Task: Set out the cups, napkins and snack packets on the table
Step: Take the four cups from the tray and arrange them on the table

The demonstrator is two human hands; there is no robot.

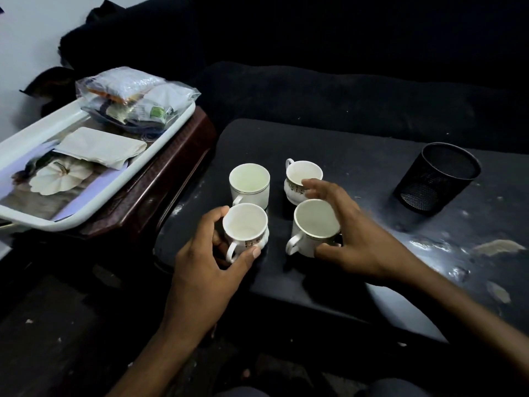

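A: Cups?
B: Four cups (pixel 249 181) are sitting near the table (pixel 357 156)'s left edge. Left hand (pixel 200 270) is gripping the near-left cup (pixel 245 227); right hand (pixel 352 242) is curling round the near-right cup (pixel 315 222).
A: Napkins (pixel 100 147), snack packets (pixel 134 96)?
B: Lying in the tray (pixel 86 213), beyond that left edge.

Hands (pixel 206 267) (pixel 355 242) on the two nearest cups (pixel 245 224) (pixel 315 222)

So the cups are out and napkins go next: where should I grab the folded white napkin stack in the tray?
Pinch the folded white napkin stack at its rounded folded end, nearest the dark table, coming from above. It lies flat in the white rectangular tray, so only its top and that thick end are free for a grip, and the fold should keep the layers together.
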